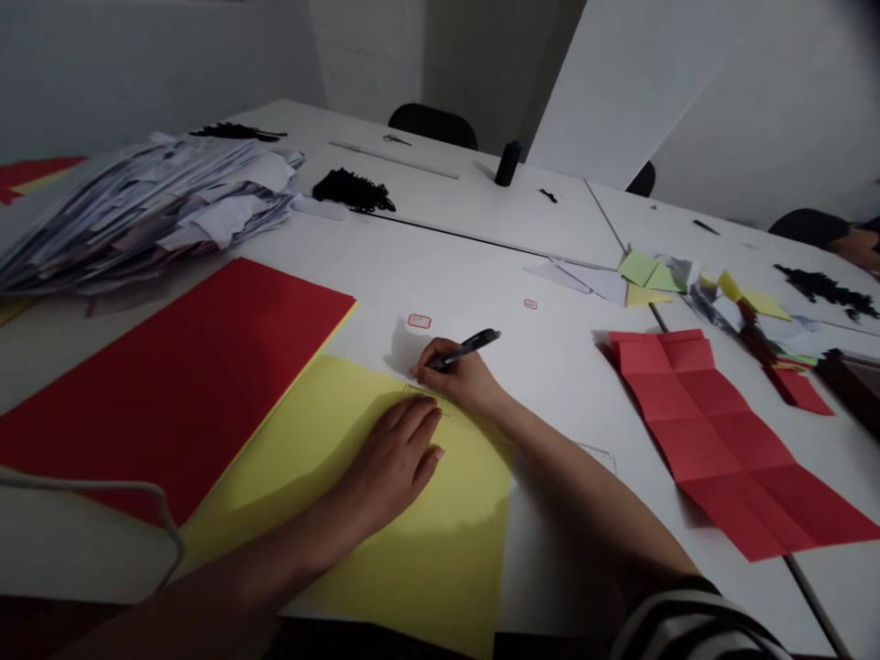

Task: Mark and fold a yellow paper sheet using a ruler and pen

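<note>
In the head view my right hand (467, 378) grips a dark pen (474, 342), its tip end down at the top edge of a yellow paper sheet (440, 550). My left hand (391, 458) lies flat on that sheet with fingers stretched out. Under its fingertips shows a thin straight outline, perhaps a clear ruler (416, 391); the fingers partly hide it. Left of the yellow sheet, and overlapping it, is a stack of red paper (185, 385) with a yellow edge. Just beyond my right hand, a small red-bordered label (419, 322) is on the table.
A big heap of papers (158, 202) stands at the left. Black yarn bundles (352, 191) and a black cylinder (508, 163) are farther back. On the right lies a creased red sheet (729, 431), with coloured scraps (646, 272) behind it. Another person's hand (856, 247) shows at the right edge.
</note>
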`<state>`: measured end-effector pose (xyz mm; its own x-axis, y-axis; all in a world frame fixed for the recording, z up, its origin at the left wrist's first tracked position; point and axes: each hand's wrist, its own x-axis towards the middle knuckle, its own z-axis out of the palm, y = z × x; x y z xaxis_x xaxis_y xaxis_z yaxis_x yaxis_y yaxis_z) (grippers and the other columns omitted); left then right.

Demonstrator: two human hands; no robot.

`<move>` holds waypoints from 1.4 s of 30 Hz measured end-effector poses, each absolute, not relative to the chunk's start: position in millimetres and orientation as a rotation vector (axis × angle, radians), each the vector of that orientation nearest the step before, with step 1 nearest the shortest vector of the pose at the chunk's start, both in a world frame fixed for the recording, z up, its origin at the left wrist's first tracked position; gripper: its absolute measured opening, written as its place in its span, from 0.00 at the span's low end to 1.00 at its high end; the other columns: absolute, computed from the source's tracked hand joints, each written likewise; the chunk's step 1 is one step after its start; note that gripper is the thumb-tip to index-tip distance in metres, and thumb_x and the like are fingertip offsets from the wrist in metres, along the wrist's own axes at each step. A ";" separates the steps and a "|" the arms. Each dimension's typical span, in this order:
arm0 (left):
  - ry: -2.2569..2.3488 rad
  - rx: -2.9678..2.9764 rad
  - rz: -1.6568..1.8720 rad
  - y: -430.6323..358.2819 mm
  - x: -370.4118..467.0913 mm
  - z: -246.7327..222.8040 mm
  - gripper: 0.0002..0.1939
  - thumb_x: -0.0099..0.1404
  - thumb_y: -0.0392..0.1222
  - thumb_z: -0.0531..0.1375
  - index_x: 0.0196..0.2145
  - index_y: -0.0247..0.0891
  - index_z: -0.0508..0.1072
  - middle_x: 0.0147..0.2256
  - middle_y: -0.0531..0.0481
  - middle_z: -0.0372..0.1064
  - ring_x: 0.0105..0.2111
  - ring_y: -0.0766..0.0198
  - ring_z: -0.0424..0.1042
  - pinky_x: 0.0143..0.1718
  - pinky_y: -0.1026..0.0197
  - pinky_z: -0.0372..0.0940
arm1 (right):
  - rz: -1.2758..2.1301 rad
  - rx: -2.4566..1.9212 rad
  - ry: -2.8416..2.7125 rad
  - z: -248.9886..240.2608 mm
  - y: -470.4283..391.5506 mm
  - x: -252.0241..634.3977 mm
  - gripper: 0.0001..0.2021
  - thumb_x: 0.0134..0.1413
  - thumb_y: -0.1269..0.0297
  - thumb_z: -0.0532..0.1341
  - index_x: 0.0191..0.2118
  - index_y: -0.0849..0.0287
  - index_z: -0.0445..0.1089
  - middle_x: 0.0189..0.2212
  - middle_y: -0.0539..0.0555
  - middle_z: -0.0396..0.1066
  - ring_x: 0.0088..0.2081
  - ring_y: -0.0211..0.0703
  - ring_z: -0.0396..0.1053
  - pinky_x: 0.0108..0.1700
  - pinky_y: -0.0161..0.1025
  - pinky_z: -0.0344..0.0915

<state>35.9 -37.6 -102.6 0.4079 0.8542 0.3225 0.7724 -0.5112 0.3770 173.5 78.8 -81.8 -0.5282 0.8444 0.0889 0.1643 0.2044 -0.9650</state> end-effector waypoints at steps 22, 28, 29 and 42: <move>1.459 2.464 0.692 -37.4 37.6 -100.5 0.17 0.68 0.38 0.52 0.53 0.31 0.65 0.52 0.39 0.64 0.55 0.51 0.61 0.56 0.45 0.61 | 1.242 -0.913 -1.941 -95.6 82.4 162.8 0.12 0.48 0.64 0.61 0.22 0.57 0.57 0.18 0.43 0.54 0.22 0.32 0.52 0.25 0.33 0.50; 1.446 2.439 0.707 -37.5 37.9 -99.8 0.18 0.68 0.39 0.52 0.54 0.33 0.65 0.52 0.39 0.65 0.55 0.51 0.62 0.56 0.44 0.62 | 1.219 -0.930 -1.950 -93.4 82.0 163.0 0.12 0.48 0.64 0.61 0.22 0.56 0.57 0.18 0.43 0.54 0.22 0.32 0.52 0.25 0.33 0.50; 1.446 2.441 0.706 -37.6 37.9 -99.8 0.18 0.68 0.39 0.52 0.54 0.33 0.65 0.52 0.39 0.65 0.55 0.51 0.62 0.56 0.45 0.62 | 1.220 -0.925 -1.948 -93.3 81.9 163.2 0.12 0.48 0.64 0.61 0.22 0.56 0.57 0.18 0.43 0.54 0.22 0.32 0.52 0.25 0.33 0.50; 1.452 2.467 0.677 -37.8 37.3 -100.3 0.18 0.68 0.39 0.52 0.55 0.34 0.64 0.54 0.39 0.64 0.56 0.50 0.60 0.57 0.44 0.61 | 1.352 -0.944 -1.638 -75.8 90.0 173.1 0.15 0.49 0.53 0.65 0.26 0.57 0.62 0.20 0.47 0.68 0.23 0.34 0.62 0.27 0.33 0.60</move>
<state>37.3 -37.8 -100.3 0.4126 0.8655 0.2839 0.7740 -0.4975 0.3917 173.1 90.0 -75.8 -0.4069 0.9061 0.1160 0.0578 0.1523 -0.9866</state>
